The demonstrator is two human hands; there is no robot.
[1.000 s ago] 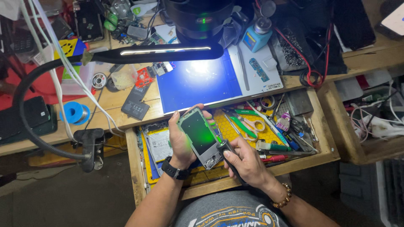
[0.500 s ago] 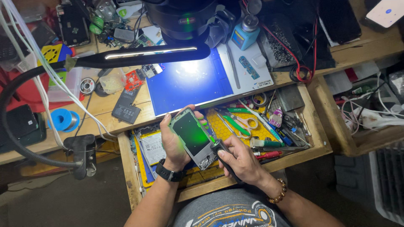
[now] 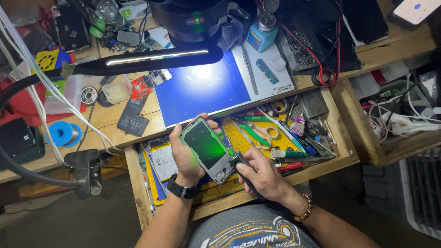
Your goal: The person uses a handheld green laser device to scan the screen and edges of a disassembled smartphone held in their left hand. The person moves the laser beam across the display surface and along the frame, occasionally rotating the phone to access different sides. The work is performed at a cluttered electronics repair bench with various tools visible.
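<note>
The left hand (image 3: 186, 158) gripped the opened phone frame (image 3: 207, 149) above the open drawer (image 3: 342, 142), long axis slanting toward the right hand (image 3: 262, 174), which clasped a dark screwdriver (image 3: 243, 171) at its lower corner

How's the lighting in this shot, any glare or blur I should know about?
Head view: the lamp bar throws blown-out glare on the blue mat; the opened phone in the left hand glows green yet stays sharp; the right hand shows no blur; the floor at lower left is dim.

Phone frame (image 3: 207, 148) green/silver; mat (image 3: 202, 92) blue.
</note>
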